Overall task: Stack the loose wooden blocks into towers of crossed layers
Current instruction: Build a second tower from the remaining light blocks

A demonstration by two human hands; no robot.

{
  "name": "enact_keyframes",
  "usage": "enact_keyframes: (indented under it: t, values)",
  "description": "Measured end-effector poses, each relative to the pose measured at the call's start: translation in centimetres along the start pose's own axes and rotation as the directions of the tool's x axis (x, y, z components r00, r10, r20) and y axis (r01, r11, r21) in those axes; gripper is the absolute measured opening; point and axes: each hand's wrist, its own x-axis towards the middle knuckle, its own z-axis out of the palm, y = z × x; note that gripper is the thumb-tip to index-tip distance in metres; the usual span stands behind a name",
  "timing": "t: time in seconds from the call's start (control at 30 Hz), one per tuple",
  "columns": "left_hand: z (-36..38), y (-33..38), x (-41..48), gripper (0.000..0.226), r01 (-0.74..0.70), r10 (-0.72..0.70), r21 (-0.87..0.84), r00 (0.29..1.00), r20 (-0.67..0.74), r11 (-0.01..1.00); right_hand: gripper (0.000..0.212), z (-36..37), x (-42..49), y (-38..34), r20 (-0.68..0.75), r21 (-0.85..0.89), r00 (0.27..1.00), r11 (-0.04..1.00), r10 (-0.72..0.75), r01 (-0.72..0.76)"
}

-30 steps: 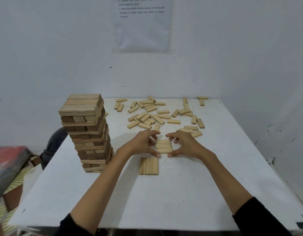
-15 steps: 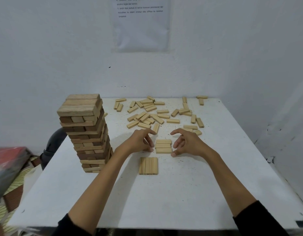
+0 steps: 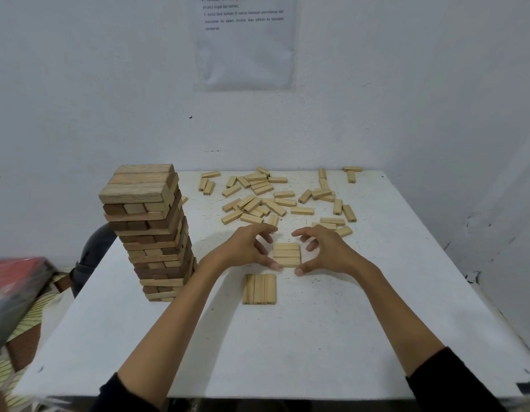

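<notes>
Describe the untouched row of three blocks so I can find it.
Start at the tall two-tone wooden tower on the white table's left. Right of its base lies a flat row of three pale wooden blocks. Unlike the crosswise row between the left hand and right hand, its blocks run front to back.

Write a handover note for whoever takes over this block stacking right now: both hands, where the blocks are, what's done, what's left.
Left hand and right hand: cupped either side of a flat three-block layer, fingers loosely curled, not gripping.
Second three-block layer lies nearer, turned crosswise to it, apart.
Done: tall tower stands at the table's left.
Left: set one layer on the other, then build up from the loose blocks at the far side.
</notes>
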Motion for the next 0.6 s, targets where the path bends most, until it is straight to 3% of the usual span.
enact_keyframes:
  t: [0.1, 0.3, 0.6]
  values:
    - [0.4, 0.5, 0.1, 0.088, -0.053, 0.049, 0.084, 0.998, 0.047, 0.995, 0.08, 0.3, 0.4, -0.5, 0.026, -0.079, 0.999, 0.996, -0.036, 0.038]
    - [0.3, 1.0, 1.1, 0.061, -0.105, 0.086, 0.313, 0.994, 0.073, 0.944, 0.058, 0.2, 1.6, -1.2, 0.092, -0.27, 0.994, 0.96, -0.056, 0.079]
    - [-0.1, 1.0, 0.9, 0.055, -0.152, 0.138, 0.32, 0.988, 0.065, 0.935, 0.055, 0.5, 1.6, -1.5, 0.091, -0.345, 0.99, 0.929, -0.106, 0.131]
